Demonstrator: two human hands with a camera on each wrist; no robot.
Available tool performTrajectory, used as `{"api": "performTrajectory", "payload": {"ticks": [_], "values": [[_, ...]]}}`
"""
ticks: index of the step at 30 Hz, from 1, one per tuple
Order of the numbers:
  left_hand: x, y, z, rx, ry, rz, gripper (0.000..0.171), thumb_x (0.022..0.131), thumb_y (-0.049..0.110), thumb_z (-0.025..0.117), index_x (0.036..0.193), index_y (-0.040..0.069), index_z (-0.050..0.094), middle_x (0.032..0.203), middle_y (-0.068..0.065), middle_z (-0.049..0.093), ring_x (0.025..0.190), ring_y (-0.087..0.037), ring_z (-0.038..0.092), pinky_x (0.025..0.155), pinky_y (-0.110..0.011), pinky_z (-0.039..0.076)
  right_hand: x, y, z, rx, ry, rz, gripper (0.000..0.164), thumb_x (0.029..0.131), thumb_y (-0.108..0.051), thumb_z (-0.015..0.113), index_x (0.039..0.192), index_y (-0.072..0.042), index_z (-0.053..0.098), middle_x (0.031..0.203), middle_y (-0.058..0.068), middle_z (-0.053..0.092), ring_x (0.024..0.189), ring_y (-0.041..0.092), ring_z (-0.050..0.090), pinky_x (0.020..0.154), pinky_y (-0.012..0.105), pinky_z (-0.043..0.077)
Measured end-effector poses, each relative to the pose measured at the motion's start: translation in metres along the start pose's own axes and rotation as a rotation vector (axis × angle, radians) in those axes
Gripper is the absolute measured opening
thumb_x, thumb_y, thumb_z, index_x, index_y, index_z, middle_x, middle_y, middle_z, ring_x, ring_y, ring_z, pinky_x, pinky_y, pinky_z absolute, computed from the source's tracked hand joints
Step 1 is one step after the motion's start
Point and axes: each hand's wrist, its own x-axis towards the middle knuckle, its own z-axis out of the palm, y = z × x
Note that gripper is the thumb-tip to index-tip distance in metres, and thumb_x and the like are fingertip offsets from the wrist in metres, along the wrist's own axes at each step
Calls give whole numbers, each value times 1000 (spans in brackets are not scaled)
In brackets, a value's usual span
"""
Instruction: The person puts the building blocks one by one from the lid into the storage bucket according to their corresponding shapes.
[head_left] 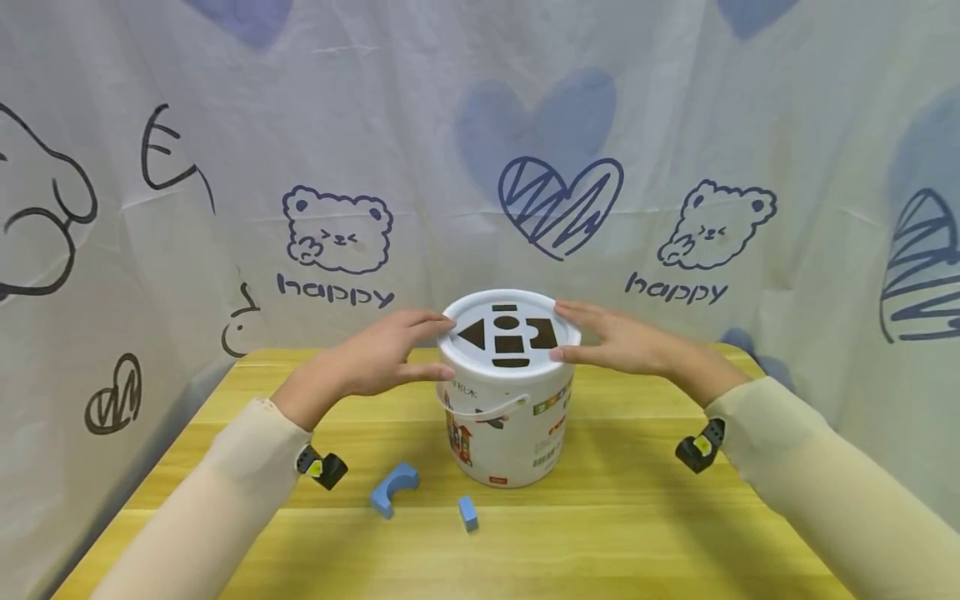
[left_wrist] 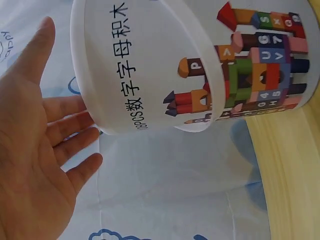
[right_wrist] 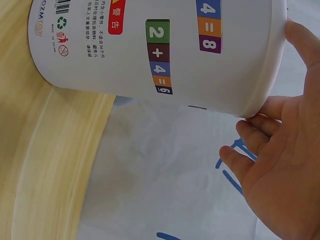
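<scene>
A white toy-block bucket (head_left: 498,433) stands upright on the table, its white lid (head_left: 487,364) on top with several dark shape-cut holes. My left hand (head_left: 390,354) is at the lid's left side, fingers extended, fingertips right at the rim; in the left wrist view the thumb stands apart from it. On the other side, my right hand (head_left: 618,337) touches the rim with thumb and fingertips, fingers mostly straight and spread. Printed block castles and Chinese lettering cover the bucket's wall (left_wrist: 150,60) near my left hand; number sums show on the wall (right_wrist: 200,75) near my right.
A blue arch block (head_left: 393,489) and a small blue rectangular block (head_left: 468,513) lie on the wooden table (head_left: 600,533) in front of the bucket. A white curtain (head_left: 442,167) with bears and hearts hangs behind. The bucket's thin white handle (head_left: 483,414) hangs down its front.
</scene>
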Motion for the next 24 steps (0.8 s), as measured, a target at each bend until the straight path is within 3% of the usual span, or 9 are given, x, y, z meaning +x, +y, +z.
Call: {"api": "performTrajectory", "payload": {"ticks": [11,17,20,24], "values": [[-31,16,10,8,94,160,71,88,55,64,142,11,50,142,-6,48,131,-26,43,109,-46,38,0,1,1,0,4,-9,91,89,-68,53,157,-16,22,162,4,16,145,36,18,113,61,19],[-45,27,21,16,198,330,68,92,61,53,136,10,56,135,-4,54,124,-21,50,104,-42,44,2,2,0,-40,2,-29,91,89,-69,51,157,-14,23,162,5,16,144,36,21,112,61,21],[-50,33,29,-4,191,378,66,93,60,52,135,9,57,133,-4,55,123,-21,50,103,-42,45,2,2,-2,-78,-2,-25,93,88,-71,50,157,-14,24,162,7,17,143,38,24,111,63,24],[-55,39,40,-33,126,390,64,93,56,56,134,8,56,133,-4,55,124,-21,50,104,-42,44,2,1,-7,-137,-12,3,99,85,-76,49,156,-13,24,161,11,20,140,40,30,108,64,27]]}}
